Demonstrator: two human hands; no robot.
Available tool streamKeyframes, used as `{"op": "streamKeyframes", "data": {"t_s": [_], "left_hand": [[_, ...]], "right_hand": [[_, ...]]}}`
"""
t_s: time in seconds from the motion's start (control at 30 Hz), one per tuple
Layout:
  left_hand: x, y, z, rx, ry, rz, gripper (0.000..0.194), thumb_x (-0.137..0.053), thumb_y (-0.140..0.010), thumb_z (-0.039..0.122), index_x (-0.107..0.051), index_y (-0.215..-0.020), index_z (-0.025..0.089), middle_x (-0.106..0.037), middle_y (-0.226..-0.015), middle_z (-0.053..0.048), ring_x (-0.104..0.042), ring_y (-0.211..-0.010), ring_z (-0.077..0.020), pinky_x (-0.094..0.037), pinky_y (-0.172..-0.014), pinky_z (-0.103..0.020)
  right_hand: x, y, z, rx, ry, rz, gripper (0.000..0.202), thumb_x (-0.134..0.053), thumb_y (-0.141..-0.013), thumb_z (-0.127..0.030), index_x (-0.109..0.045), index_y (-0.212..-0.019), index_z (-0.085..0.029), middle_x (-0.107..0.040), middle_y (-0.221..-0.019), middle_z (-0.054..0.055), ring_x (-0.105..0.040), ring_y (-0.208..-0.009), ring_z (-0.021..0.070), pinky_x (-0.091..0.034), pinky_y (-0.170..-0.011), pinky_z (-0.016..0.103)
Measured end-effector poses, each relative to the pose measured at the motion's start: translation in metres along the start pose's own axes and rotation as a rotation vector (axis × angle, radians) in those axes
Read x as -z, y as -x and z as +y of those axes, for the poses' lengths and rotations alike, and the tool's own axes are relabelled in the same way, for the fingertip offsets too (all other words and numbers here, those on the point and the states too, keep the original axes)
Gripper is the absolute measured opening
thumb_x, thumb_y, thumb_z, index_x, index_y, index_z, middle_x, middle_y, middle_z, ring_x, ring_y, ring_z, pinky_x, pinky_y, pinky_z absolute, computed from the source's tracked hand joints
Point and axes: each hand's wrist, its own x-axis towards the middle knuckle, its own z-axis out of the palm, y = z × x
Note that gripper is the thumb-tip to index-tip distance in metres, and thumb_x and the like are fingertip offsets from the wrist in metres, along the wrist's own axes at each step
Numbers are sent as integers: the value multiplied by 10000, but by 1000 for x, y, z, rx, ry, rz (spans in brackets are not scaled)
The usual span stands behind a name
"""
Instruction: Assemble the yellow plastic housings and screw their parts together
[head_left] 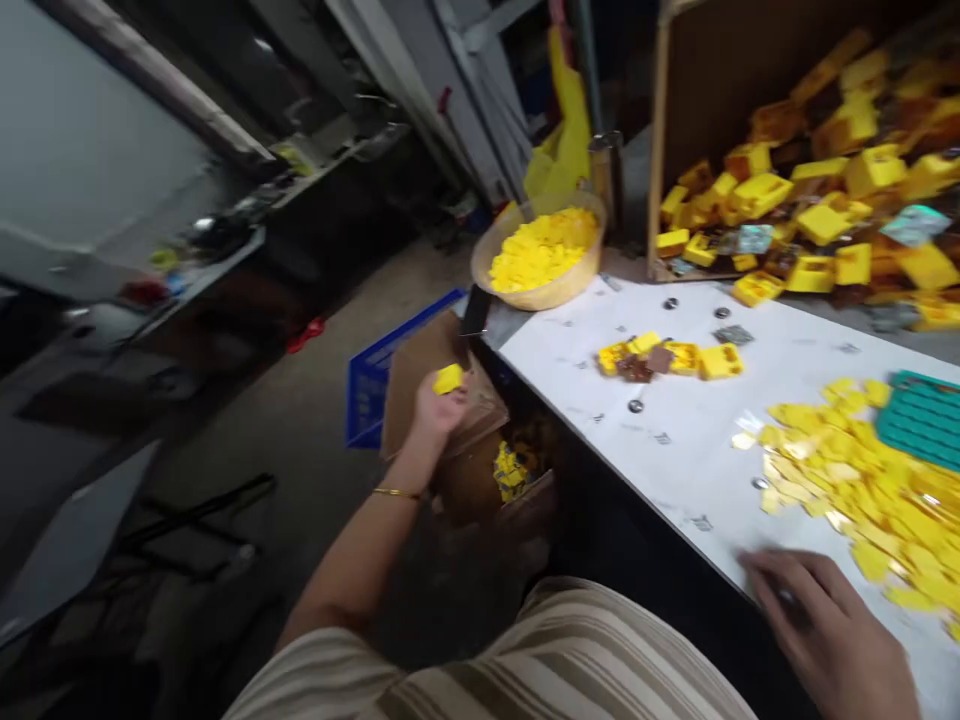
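Observation:
My left hand (441, 408) is raised over an open cardboard box (420, 375) beside the table. Its fingers are closed on a small yellow plastic block (448, 378). Inside the box lies a heap of yellow and grey pieces (511, 470). My right hand (817, 610), blurred, hovers by the table's near edge with its fingers curled together. Something small and dark seems to sit between thumb and fingers, too smeared to name. Close by are a pile of flat yellow plastic pieces (832, 460) and a small round metal part (760, 483).
A large carton (664, 150) of yellow blocks stands at the back right. A round tub (525, 298) of yellow pieces is at the table's corner. Several blocks (682, 358) lie mid-table, with a teal ridged tray (922, 418) at right. A blue crate (364, 390) sits behind the box.

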Motion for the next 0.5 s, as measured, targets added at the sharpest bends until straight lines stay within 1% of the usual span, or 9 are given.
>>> {"op": "streamKeyframes", "data": {"t_s": [0.03, 0.1, 0.13, 0.2, 0.27, 0.33, 0.4, 0.47, 0.5], "left_hand": [[14, -4, 0, -20, -11, 24, 326, -549, -903, 364, -576, -1142, 144, -615, -1094, -72, -620, -906, -186, -541, -766, -367], [29, -11, -2, -77, -35, 45, 298, -534, -910, 375, -585, -1081, 136, -628, -968, -54, -611, -772, -139, -532, -687, -318], [28, -13, -4, -113, -45, 43, 272, -521, -912, 391, -601, -994, 144, -622, -837, -20, -578, -663, -110, -510, -622, -281], [12, -11, -9, -214, -53, 44, 259, -464, -901, 412, -598, -779, 227, -526, -550, 30, -462, -460, -125, -403, -436, -268], [-22, 5, -14, -329, -60, 31, 188, -481, -863, 395, -585, -764, 273, -509, -493, 56, -416, -411, -134, -313, -376, -250], [-68, 32, -18, -451, -88, -36, 117, -542, -833, 390, -620, -853, 305, -598, -582, 64, -479, -457, -137, -341, -387, -252], [-119, 61, -19, -612, -215, -320, 161, -627, -791, 369, -681, -907, 272, -683, -706, 17, -577, -563, -159, -470, -485, -305], [-166, 81, -16, -733, -272, -498, 139, -713, -715, 362, -717, -798, 251, -716, -781, -7, -619, -646, -167, -520, -582, -313], [-185, 87, -14, -823, -299, -556, 121, -688, -743, 351, -723, -792, 246, -717, -782, -16, -626, -682, -171, -529, -620, -312]], "right_hand": [[1, -5, -8, 43, -16, -65, 174, -517, -845, -478, -654, -929, -411, -682, -885, 48, -696, -708, 224, -557, -445, 296], [4, -15, -19, 71, -70, -93, 148, -523, -884, -366, -644, -957, -322, -663, -893, 50, -688, -743, 198, -585, -555, 297], [5, -20, -21, 53, -94, -106, 147, -513, -903, -324, -639, -971, -292, -656, -905, 51, -682, -774, 187, -588, -624, 301], [6, -27, -22, -19, -142, -68, 149, -513, -916, -290, -631, -996, -246, -656, -919, 56, -670, -797, 172, -574, -687, 299], [6, -32, -20, -82, -167, -9, 139, -528, -914, -283, -637, -977, -224, -668, -907, 54, -662, -802, 168, -559, -697, 293], [6, -36, -20, -110, -174, 19, 134, -537, -909, -277, -652, -942, -216, -676, -882, 49, -656, -789, 162, -547, -679, 280], [5, -41, -20, -110, -176, 6, 139, -535, -908, -266, -664, -919, -214, -676, -867, 44, -650, -769, 152, -536, -656, 263], [5, -46, -21, -107, -175, -10, 136, -535, -906, -256, -665, -902, -214, -675, -864, 38, -646, -761, 144, -525, -643, 250], [6, -49, -21, -106, -171, -7, 131, -536, -906, -253, -661, -899, -216, -675, -866, 34, -647, -762, 142, -519, -641, 246]]}}
